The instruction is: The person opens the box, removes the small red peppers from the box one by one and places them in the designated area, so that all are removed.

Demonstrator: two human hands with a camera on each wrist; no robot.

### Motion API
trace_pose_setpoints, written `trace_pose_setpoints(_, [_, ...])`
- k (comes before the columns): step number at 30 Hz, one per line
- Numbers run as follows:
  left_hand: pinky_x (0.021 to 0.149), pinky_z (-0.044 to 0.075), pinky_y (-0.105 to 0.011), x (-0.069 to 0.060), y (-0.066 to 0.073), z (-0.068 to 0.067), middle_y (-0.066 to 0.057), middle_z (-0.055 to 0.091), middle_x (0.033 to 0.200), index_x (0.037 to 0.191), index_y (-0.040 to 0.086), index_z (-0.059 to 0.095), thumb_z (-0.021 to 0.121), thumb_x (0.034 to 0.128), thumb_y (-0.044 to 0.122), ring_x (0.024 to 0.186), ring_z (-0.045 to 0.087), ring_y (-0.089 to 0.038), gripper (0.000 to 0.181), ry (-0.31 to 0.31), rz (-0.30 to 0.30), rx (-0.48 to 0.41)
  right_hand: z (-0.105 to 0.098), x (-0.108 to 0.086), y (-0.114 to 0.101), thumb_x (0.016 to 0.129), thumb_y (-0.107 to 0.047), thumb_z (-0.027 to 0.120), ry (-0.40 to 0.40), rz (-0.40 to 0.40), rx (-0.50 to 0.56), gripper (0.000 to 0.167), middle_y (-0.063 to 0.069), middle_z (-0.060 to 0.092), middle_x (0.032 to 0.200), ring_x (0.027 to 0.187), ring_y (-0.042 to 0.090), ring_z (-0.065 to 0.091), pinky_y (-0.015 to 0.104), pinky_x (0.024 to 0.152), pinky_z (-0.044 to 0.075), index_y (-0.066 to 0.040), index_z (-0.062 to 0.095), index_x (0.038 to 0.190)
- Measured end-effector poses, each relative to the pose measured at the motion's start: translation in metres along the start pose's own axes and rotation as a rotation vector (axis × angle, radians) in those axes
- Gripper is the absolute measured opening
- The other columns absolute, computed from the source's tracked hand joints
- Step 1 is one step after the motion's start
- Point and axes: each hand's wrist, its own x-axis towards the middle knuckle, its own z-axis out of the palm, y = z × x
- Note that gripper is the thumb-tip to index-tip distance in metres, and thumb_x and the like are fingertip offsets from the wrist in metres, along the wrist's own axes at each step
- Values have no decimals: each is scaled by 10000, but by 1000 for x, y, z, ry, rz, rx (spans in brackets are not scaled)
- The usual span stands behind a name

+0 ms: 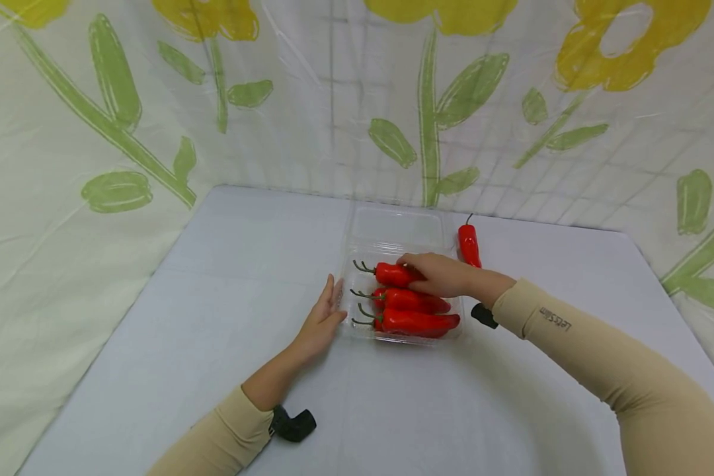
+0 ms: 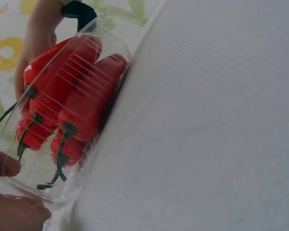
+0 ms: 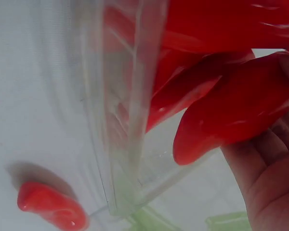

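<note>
- Flowered cloth (image 1: 309,132): hangs behind the container, yellow blooms on green stalks, white ground.
- Worktop (image 1: 244,277): pale covering; carries the container and extends to both sides of it.
- Right sleeve (image 1: 619,363): beige, lettered near the cuff; comes in from the near right of the container.
- Left sleeve (image 1: 217,436): beige, plain where visible; at the near left of the container.
- Container (image 3: 125,168): clear plastic, ribbed walls, standing open; landmark for all positions here.
- Lid (image 1: 397,228): clear, folded back along the container's far edge.
- Left hand (image 1: 318,324): spread, fingers extended and thumb apart, touching the container's left wall.
- Right hand (image 1: 440,273): over the container's far part, thumb and fingers pinching one pepper.
- Held pepper (image 1: 391,274): red, at the container's far side, stem toward its left wall; cannot tell whether it touches the base.
- Other peppers (image 1: 419,322): red, lying inside the container, stem ends left, tips right; partly overlapping, exact count unclear.
- Lone pepper (image 1: 469,244): red, outside the container, beyond its far right corner, stem pointing away.
- Stems (image 1: 363,311): thin, green, curved, near the container's left wall.
</note>
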Motion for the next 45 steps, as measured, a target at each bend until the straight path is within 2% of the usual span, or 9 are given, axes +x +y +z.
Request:
trace_pose_setpoints(8, [1150,63,-472,0,-1,0,-233,61,1546,1450,-75,-89,340,873,-90,1435,21,-329,720,-2,-9,4,-3,-4,4,909,-176,548,41,48,94,472,96,601,1131,961,211,572,345,837,536,-100,360,1336])
trace_pose_setpoints(12, [1150,65,-470,0,-1,0,-238,64,1544,1449,-81,-85,342,871,-91,1434,26,-332,718,0,-7,11,-4,-9,7,925,-193,539,61,40,103,580,124,563,1260,1087,253,548,410,911,507,-131,289,1444])
trace_pose_setpoints(17, [1151,73,-465,0,-1,-1,-237,68,1544,1448,-83,-82,343,873,-92,1435,38,-329,715,2,-5,20,-5,-16,8,910,-229,580,134,48,106,624,86,525,1362,1083,233,546,387,887,516,-228,301,1468])
trace_pose_setpoints(22, [1147,74,-466,0,-1,-1,-233,62,1546,1449,-79,-87,339,875,-96,1436,33,-327,715,-1,-4,10,-5,-23,8,875,-252,631,242,55,131,587,57,573,1318,1056,188,586,335,841,534,-235,404,1416])
trace_pose_setpoints(26, [1148,73,-456,0,-1,0,-232,64,1546,1450,-77,-85,338,875,-94,1436,36,-324,714,0,-5,9,-2,-30,13,872,-239,635,288,68,147,559,77,612,1258,901,185,577,270,688,508,-205,438,1395])
trace_pose_setpoints(29, [1147,68,-455,0,-1,0,-236,60,1545,1449,-78,-87,338,875,-97,1436,36,-327,715,-3,-5,8,0,-35,18,886,-203,618,303,77,161,539,98,624,1226,827,194,539,244,619,467,-178,441,1394])
trace_pose_setpoints(36, [1152,61,-462,-1,1,-1,-236,60,1545,1449,-80,-82,343,876,-93,1436,30,-328,714,1,-6,12,2,-49,27,904,-161,580,348,101,228,526,123,608,1194,797,207,532,251,651,483,-131,422,1405])
trace_pose_setpoints(40, [1151,55,-466,-1,1,-1,-237,55,1545,1451,-74,-86,343,880,-91,1436,27,-329,715,-3,-9,7,4,-57,33,905,-202,590,409,125,251,504,150,641,1064,810,231,572,243,672,498,-123,455,1384])
trace_pose_setpoints(45, [1153,54,-469,-1,0,0,-230,64,1546,1456,-66,-77,345,881,-89,1438,28,-321,713,3,-20,9,7,-66,39,891,-206,611,500,140,253,475,157,650,899,761,222,564,218,616,471,-87,510,1339])
